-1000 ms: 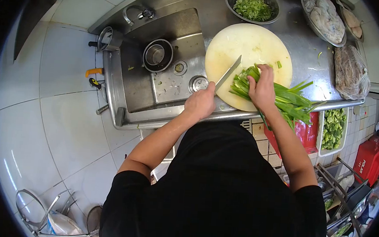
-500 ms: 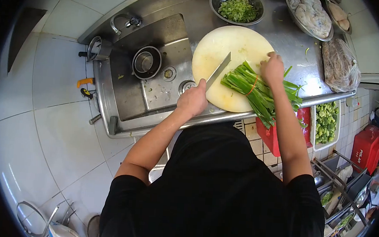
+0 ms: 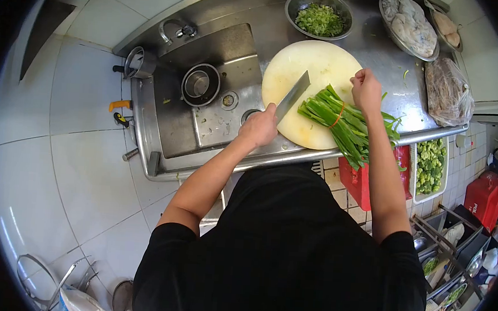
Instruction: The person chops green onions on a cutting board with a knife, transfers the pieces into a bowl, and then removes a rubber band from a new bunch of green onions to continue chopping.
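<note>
Knife gripped, fist by the greens.

Left hand (image 3: pixel 258 127) clamped on the knife (image 3: pixel 293 95) handle, blade slanting up and away over the board (image 3: pixel 300 62), just left of the greens' cut ends. Right hand (image 3: pixel 366 90) curled shut, nothing visible inside, touching the greens (image 3: pixel 342 122) at their far edge. Greens banded, lying across the board's near right, tips overhanging the counter edge. Beyond the fingers: bowl (image 3: pixel 319 14) of chopped green. Left of the knife hand: sink (image 3: pixel 206 104) with a pot (image 3: pixel 200 84).
</note>
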The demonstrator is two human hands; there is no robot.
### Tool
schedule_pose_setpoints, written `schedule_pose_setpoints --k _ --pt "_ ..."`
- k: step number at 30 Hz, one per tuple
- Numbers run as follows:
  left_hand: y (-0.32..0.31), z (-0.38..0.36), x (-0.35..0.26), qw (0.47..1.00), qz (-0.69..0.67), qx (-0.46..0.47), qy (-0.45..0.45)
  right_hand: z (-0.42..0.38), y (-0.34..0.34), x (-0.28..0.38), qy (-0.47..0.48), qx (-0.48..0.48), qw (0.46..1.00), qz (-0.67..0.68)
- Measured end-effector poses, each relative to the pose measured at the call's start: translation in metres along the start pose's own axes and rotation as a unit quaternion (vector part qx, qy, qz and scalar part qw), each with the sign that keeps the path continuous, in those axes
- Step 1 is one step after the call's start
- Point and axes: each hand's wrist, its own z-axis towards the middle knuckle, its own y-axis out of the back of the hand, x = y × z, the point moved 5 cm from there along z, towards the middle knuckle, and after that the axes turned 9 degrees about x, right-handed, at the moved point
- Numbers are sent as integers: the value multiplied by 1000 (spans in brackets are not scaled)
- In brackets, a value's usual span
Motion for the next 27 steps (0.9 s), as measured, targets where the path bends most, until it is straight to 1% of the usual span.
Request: schedule_pose_setpoints --k 1,3,5,6,8,10,11,13,15,16,17,18,19,21,22,23,24,25,27 --pt "1 1 4 1000 1 -2 2 -24 3 28 31 -20 997 75" --pt "-1 3 16 1000 -19 1 1 -79 -21 62 128 -3 986 110" --pt "-1 -4 18 1000 -20 -3 -3 -122 -54 62 263 -32 964 20" --pt "0 -5 19 1000 -23 -7 -4 -121 -66 49 264 -35 964 18" --pt "2 -7 23 1000 -25 -14 8 -124 -75 23 316 -93 944 -26" --pt "2 -10 31 999 -23 -16 24 -98 -74 7 342 -114 931 -59" --pt "5 -8 34 999 -21 -22 26 -79 -69 5 314 -114 941 -45" --pt "11 -3 33 999 -18 -30 25 -44 -60 4 296 -117 948 -6" --pt "14 0 32 999 -18 -26 40 -30 -53 21 263 -121 957 11" --pt "16 0 34 999 -17 -29 41 -35 -55 34 266 -122 956 13" --pt "17 1 33 999 -13 -35 22 -43 -64 50 265 -38 959 92" --pt "17 1 32 999 -9 -40 4 -55 -76 65 261 48 949 168" --pt "17 -1 32 999 -11 -39 8 -69 -89 75 226 110 945 209" --pt "21 -7 26 999 17 -37 13 -80 -139 50 80 192 962 175" --pt "23 -12 20 999 15 -39 12 -82 -146 42 81 192 963 174" --pt "22 -22 16 999 19 -47 18 -86 -141 43 153 105 979 86" --pt "19 -32 16 998 23 -53 26 -92 -137 44 220 18 975 -1" --pt "13 -37 19 998 24 -52 30 -94 -140 39 220 20 975 2" --pt "1 -41 24 998 43 -33 29 -95 -143 32 211 70 974 40"
